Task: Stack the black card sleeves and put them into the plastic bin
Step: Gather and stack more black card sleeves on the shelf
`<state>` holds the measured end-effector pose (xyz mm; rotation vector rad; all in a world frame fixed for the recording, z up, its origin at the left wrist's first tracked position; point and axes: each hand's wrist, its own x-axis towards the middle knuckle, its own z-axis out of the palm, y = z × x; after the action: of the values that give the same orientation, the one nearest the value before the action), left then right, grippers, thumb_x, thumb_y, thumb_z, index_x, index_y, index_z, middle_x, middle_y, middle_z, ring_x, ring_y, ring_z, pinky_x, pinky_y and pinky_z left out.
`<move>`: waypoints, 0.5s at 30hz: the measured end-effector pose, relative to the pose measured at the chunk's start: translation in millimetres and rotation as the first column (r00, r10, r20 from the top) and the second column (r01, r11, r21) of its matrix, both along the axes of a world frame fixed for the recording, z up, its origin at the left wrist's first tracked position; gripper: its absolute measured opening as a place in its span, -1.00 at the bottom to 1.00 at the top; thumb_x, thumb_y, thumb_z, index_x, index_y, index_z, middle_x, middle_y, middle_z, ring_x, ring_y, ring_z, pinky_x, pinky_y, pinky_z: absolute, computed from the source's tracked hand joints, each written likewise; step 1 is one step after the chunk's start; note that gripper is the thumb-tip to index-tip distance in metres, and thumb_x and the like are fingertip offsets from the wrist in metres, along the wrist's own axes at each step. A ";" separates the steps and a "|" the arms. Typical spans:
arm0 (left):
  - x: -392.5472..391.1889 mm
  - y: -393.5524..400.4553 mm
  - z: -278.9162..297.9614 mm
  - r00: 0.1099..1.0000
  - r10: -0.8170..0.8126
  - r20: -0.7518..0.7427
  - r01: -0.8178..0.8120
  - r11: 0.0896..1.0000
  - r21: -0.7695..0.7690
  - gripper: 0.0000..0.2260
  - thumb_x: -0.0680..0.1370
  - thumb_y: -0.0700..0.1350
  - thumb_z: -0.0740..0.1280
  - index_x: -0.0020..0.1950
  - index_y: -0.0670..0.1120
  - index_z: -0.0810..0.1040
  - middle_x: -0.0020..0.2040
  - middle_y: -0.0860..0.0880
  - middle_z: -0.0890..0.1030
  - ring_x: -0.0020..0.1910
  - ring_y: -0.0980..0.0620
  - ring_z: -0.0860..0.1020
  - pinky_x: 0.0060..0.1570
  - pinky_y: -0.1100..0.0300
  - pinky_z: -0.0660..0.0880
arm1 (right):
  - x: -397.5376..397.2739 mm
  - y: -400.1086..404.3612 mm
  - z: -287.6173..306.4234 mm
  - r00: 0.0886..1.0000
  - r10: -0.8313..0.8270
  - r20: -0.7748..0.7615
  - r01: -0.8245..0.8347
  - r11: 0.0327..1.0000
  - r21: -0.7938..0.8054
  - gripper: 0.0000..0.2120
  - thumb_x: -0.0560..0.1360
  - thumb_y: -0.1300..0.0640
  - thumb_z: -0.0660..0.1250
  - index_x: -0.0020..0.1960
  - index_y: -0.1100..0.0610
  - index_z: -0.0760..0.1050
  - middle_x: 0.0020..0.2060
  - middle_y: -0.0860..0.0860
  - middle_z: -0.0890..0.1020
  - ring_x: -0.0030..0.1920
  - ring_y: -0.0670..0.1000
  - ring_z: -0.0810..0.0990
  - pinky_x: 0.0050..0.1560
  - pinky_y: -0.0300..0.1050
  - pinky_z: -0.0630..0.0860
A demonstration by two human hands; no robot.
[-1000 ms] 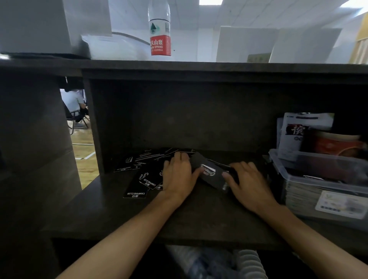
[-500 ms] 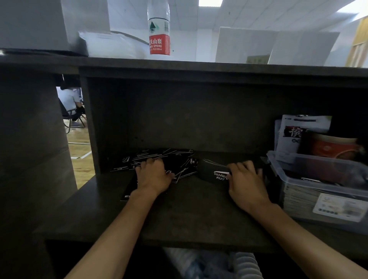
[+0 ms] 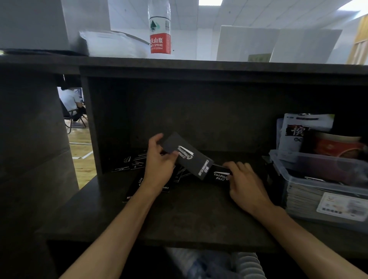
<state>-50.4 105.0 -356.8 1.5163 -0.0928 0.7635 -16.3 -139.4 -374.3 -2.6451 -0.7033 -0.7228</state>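
Dark wooden desk hutch [image 3: 199, 111], white tiled ceiling with lit panel [image 3: 210, 2], wooden floor [image 3: 80, 149] beyond.

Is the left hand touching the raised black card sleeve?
Touching. The head view shows the left hand pinching the raised black card sleeve, thumb on its printed face, fingers behind its far edge.

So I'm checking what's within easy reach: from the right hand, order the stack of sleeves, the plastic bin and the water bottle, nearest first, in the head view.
1. Stack of sleeves: on the desk, under the right hand's fingertips.
2. Plastic bin: on the desk, just to the hand's right.
3. Water bottle: up on the top shelf, far back and left.
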 end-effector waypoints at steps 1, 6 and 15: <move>0.4 -3.9 -3.1 0.999 0.013 -0.038 -0.009 0.996 0.092 -0.55 0.53 -0.29 0.39 0.24 0.16 0.35 0.13 0.01 0.60 0.00 0.18 0.65 -0.09 0.30 0.59 | -0.2 0.2 -0.4 1.000 -0.002 0.002 0.002 1.000 0.001 -0.58 0.56 0.14 0.28 0.39 -0.06 0.32 0.18 -0.01 0.48 0.13 -0.04 0.41 0.05 -0.06 0.51; -3.4 -22.8 -13.2 0.896 0.443 -0.036 -0.299 0.661 0.688 -0.72 0.50 0.03 0.45 0.08 0.02 0.41 0.01 0.05 0.48 -0.13 0.13 0.51 -0.13 0.23 0.47 | -2.2 1.3 -0.2 0.999 0.009 0.039 -0.010 1.000 0.029 -0.67 0.56 -0.01 0.13 0.31 -0.08 0.37 0.11 -0.05 0.48 0.02 -0.10 0.36 0.00 -0.04 0.48; -20.4 -28.8 -4.1 0.937 0.345 -0.054 -0.148 0.531 0.834 -0.69 0.64 0.11 0.19 -0.07 -0.04 0.61 -0.04 -0.04 0.53 -0.10 0.00 0.54 0.04 0.03 0.48 | -4.8 8.5 -0.6 0.998 -0.058 0.038 0.062 0.994 -0.093 -0.68 0.60 -0.15 0.13 0.33 -0.13 0.27 0.20 -0.07 0.46 0.20 0.00 0.36 0.17 0.12 0.42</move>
<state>-70.8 76.2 -360.8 2.5708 -0.0729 0.8195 -21.1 -130.9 -374.9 -2.7560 -0.6859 -0.7730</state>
